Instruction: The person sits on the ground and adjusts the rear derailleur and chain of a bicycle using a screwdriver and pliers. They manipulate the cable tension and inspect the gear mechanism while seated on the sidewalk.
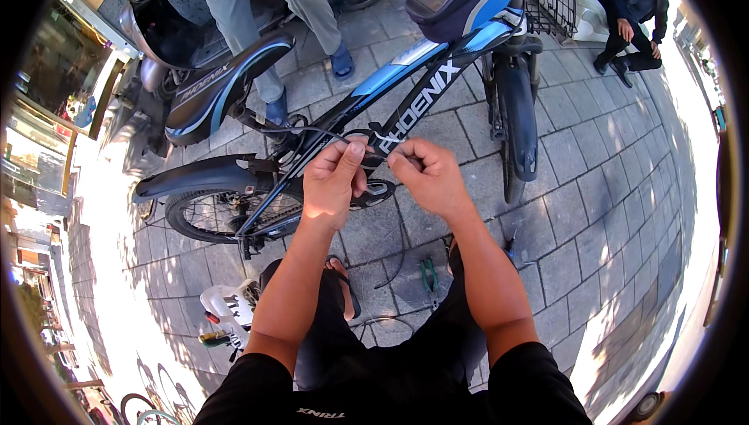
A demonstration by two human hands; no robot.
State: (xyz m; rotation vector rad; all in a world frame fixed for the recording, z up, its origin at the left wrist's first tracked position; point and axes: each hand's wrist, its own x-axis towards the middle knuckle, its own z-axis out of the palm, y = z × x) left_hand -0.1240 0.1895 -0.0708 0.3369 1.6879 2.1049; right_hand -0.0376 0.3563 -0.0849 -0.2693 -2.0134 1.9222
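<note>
A black and blue bicycle (421,54) stands in front of me. Both my hands are raised near its lower frame and crank (374,193). Thumb and fingers of my left hand (334,179) pinch a thin dark cable (312,127), which arcs in from below the saddle (226,91). Close beside it, my right hand (431,171) is closed, thumb against curled forefinger, on what looks like the same cable; its fingers partly hide the grip. A thin strand (406,242) hangs beneath the hands toward the paving. Whether it joins the held cable I cannot tell.
Green-handled pliers (429,275) lie on the paving between my feet, near a loose wire (386,320). A person in grey trousers (304,4) stands behind the bicycle by a scooter (156,31). Another person (636,15) sits at far right. A white object (226,304) is lower left.
</note>
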